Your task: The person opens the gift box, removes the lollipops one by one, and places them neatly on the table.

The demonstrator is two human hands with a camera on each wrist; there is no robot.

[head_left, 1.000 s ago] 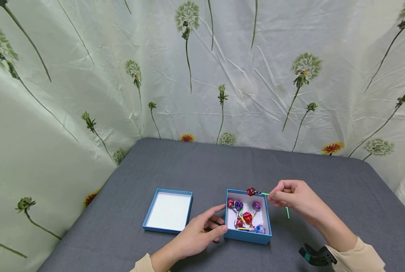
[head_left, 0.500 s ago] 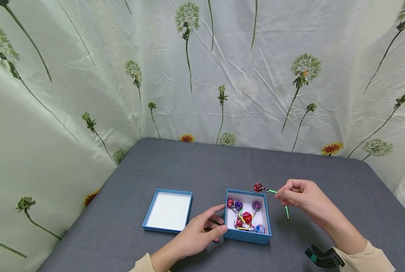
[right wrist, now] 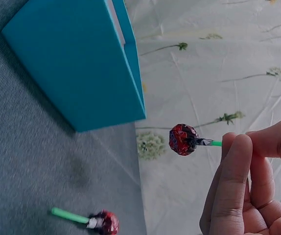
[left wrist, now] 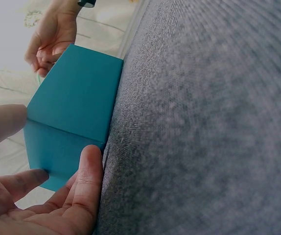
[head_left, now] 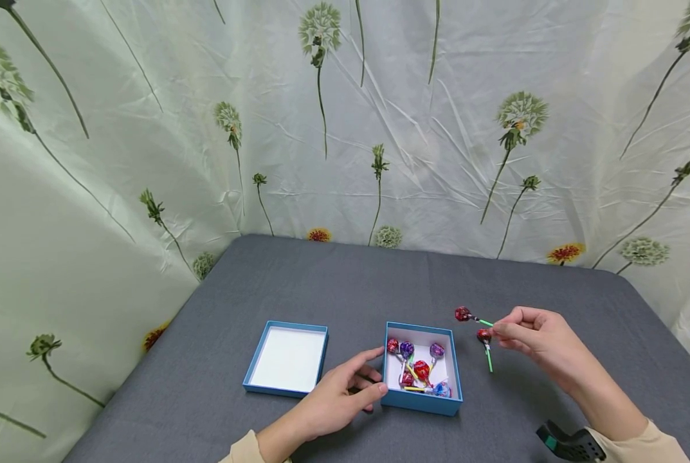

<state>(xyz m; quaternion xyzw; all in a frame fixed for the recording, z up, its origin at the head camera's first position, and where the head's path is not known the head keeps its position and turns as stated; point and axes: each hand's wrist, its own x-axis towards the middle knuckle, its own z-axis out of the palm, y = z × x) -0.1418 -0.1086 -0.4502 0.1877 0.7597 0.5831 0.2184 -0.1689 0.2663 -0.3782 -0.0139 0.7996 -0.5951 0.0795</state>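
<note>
My right hand (head_left: 538, 337) pinches a dark red wrapped lollipop (head_left: 463, 314) by its green stick, in the air right of the blue box (head_left: 422, 402). In the right wrist view the lollipop's round head (right wrist: 183, 139) points away from the fingertips. Another red lollipop with a green stick (head_left: 487, 354) lies on the table under that hand. My left hand (head_left: 345, 395) rests its fingertips against the box's left side, fingers spread, as the left wrist view also shows. Inside the box lie several lollipops (head_left: 421, 370) in red, purple and blue wrappers.
A shallow blue lid (head_left: 287, 359), white inside, lies on the grey cloth-covered table (head_left: 345, 283) left of the box. Behind the table hangs a pale curtain (head_left: 426, 128) printed with dandelions. A black band (head_left: 570, 444) is at the right wrist.
My right hand has carried its lollipop rightward, from over the box's far right corner to beyond the box. The lollipop on the table shows more now. My left hand stays put.
</note>
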